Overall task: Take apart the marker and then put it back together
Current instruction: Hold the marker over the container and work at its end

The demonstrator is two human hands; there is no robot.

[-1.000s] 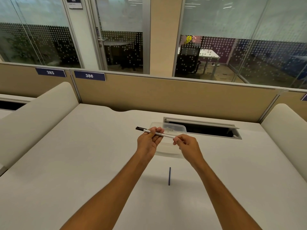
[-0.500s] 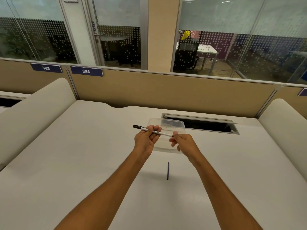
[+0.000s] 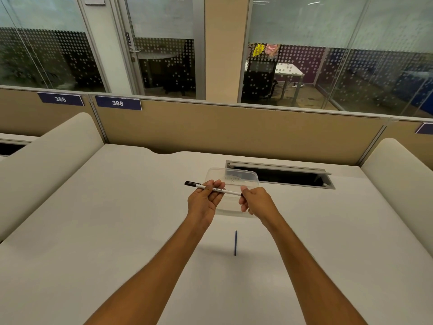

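Observation:
A thin white marker (image 3: 228, 191) with a black cap at its left end is held level above the desk, between both hands. My left hand (image 3: 205, 200) pinches its barrel near the middle, palm up. My right hand (image 3: 254, 200) grips the marker's right end with its fingertips; that end is hidden by the fingers. A thin dark blue rod (image 3: 235, 242), seemingly an inner part of the marker, lies loose on the white desk (image 3: 117, 231) below the hands.
A clear plastic container (image 3: 243, 175) sits on the desk just behind the hands. Behind it is an open cable slot (image 3: 281, 177). Padded dividers flank the desk left (image 3: 46, 160) and right (image 3: 398, 174); a beige partition (image 3: 234, 130) closes the back.
Both hands stay on the marker in nearly the same pose. My right hand has slid slightly closer along the barrel's right end. The view has tilted a little.

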